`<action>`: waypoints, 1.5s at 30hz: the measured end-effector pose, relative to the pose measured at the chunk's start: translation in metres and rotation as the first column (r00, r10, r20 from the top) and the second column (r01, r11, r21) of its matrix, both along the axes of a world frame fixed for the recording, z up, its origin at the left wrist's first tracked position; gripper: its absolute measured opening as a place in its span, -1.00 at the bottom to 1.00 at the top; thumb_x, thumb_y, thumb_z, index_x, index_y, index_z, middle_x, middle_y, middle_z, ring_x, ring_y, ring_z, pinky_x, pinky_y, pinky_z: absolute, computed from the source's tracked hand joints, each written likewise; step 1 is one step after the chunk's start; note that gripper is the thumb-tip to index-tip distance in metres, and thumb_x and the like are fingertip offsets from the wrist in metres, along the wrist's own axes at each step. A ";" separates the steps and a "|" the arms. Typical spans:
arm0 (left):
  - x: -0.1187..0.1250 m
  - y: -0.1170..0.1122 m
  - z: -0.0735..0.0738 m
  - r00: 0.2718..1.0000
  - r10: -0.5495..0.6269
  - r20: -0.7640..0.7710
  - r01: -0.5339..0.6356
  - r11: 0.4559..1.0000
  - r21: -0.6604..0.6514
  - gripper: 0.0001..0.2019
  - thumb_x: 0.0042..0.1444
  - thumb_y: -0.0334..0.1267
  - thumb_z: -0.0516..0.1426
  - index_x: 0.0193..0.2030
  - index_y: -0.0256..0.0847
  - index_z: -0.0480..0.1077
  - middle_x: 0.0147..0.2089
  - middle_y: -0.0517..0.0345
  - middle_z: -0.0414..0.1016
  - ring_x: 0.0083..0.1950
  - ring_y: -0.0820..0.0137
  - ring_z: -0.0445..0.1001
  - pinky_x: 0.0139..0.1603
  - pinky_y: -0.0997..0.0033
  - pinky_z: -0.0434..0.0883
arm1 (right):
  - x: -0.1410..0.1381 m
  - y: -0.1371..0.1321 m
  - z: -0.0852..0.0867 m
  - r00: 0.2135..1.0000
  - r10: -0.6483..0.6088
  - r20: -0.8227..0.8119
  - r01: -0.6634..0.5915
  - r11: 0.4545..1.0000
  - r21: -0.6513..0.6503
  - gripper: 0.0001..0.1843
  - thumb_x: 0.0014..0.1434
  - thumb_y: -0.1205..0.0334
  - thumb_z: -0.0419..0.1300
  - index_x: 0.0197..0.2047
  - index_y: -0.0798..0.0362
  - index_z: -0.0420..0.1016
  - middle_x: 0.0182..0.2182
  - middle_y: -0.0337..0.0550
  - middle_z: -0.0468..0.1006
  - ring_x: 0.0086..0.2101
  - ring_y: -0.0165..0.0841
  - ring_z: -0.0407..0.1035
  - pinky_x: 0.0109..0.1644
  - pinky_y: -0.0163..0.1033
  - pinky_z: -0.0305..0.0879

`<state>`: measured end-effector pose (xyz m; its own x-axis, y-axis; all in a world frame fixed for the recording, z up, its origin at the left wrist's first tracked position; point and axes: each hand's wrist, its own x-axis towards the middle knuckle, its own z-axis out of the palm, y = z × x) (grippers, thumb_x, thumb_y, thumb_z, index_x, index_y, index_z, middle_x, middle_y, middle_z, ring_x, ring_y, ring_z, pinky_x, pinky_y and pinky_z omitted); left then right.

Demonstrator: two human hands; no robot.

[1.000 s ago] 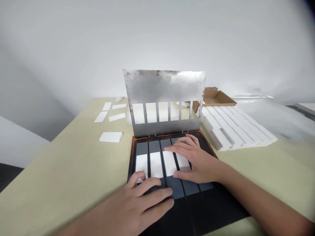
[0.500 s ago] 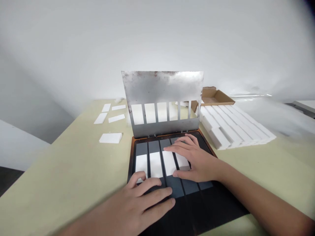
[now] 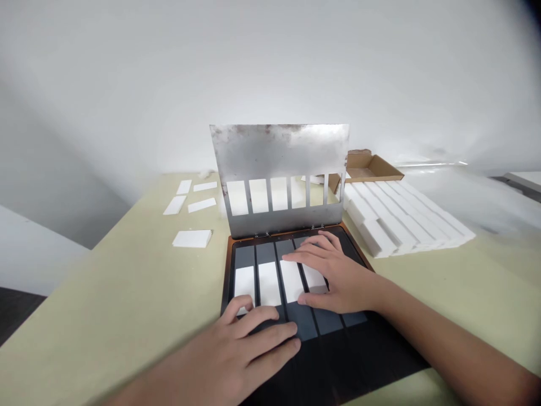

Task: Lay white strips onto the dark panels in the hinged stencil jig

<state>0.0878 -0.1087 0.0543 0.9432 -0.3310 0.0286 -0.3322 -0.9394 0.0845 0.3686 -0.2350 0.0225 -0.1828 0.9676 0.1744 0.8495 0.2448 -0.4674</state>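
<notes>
A dark slotted board lies in front of me, with a metal plate hinged upright at its far edge. Rectangular windows are cut through the plate. White cards lie side by side in the board's slots, over grey strips. My left hand rests over the near left part, fingers spread, its thumb by the leftmost card. My right hand is spread over the cards on the right, thumb and index finger at a card's near and far ends. It partly covers those cards.
Rows of white card stacks stand on the yellowish table to the right, before an open cardboard box. On the left are a small card stack and several loose cards. A wall rises behind.
The view has shifted very slightly. Both hands keep practically the same place and pose over the board, and the cards lie as before.
</notes>
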 end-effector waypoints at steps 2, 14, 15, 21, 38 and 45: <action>0.001 -0.001 0.001 1.000 0.002 -0.007 -0.002 1.000 0.012 -0.21 0.20 -0.09 0.28 0.54 -0.16 0.19 0.50 0.14 0.33 0.31 0.06 0.38 0.33 0.10 0.20 | 0.000 0.000 0.000 1.000 0.002 -0.001 -0.002 1.000 0.001 -0.31 0.30 -0.12 0.35 0.40 -0.13 0.33 0.20 -0.08 0.54 0.30 -0.03 0.21 0.49 0.27 -0.38; 0.003 -0.004 0.002 0.997 0.002 0.081 0.000 1.000 -0.017 -0.37 0.31 -0.02 0.22 0.45 -0.19 0.32 0.39 0.16 0.49 0.23 0.12 0.45 0.29 0.10 0.23 | 0.000 0.000 0.000 1.000 0.002 0.021 -0.002 1.000 0.019 -0.39 0.29 -0.12 0.36 0.32 -0.13 0.46 0.21 -0.08 0.55 0.29 0.00 0.23 0.50 0.33 -0.36; 0.003 -0.004 0.003 0.997 0.003 0.081 -0.001 1.000 -0.027 -0.38 0.32 -0.03 0.21 0.45 -0.18 0.32 0.39 0.17 0.49 0.23 0.13 0.45 0.30 0.12 0.23 | 0.000 0.000 0.000 1.000 0.003 0.021 -0.003 1.000 0.021 -0.39 0.28 -0.12 0.36 0.32 -0.13 0.46 0.21 -0.08 0.55 0.29 0.00 0.23 0.50 0.33 -0.36; 0.005 -0.005 0.005 0.998 -0.006 0.056 0.007 1.000 -0.022 -0.32 0.18 -0.13 0.26 0.44 -0.19 0.33 0.35 0.11 0.52 0.21 0.10 0.47 0.29 0.11 0.25 | -0.001 0.000 -0.001 1.000 0.006 0.021 -0.006 1.000 0.023 -0.40 0.29 -0.13 0.36 0.31 -0.11 0.47 0.21 -0.07 0.55 0.29 0.00 0.23 0.49 0.33 -0.38; 0.041 -0.032 0.034 0.929 0.103 0.355 -0.105 0.994 -0.013 -0.76 0.49 -0.16 0.13 0.14 -0.14 0.55 0.08 0.18 0.65 0.01 0.24 0.50 0.18 0.17 0.20 | 0.049 -0.032 0.011 0.962 -0.174 -0.210 0.231 0.929 0.288 -0.67 0.51 0.18 0.07 0.27 -0.11 0.43 0.10 -0.03 0.59 0.15 -0.09 0.40 0.30 0.17 0.26; 0.089 -0.073 0.004 0.907 0.060 0.416 -0.132 0.981 0.145 -0.63 0.48 0.01 0.16 0.14 -0.24 0.57 0.15 0.10 0.63 -0.06 0.26 0.46 0.07 0.12 0.26 | 0.052 -0.045 -0.003 0.973 -0.115 -0.198 0.147 0.977 0.152 -0.39 0.39 0.21 0.20 0.45 -0.11 0.20 0.26 0.03 0.41 0.25 -0.04 0.25 0.35 0.18 0.22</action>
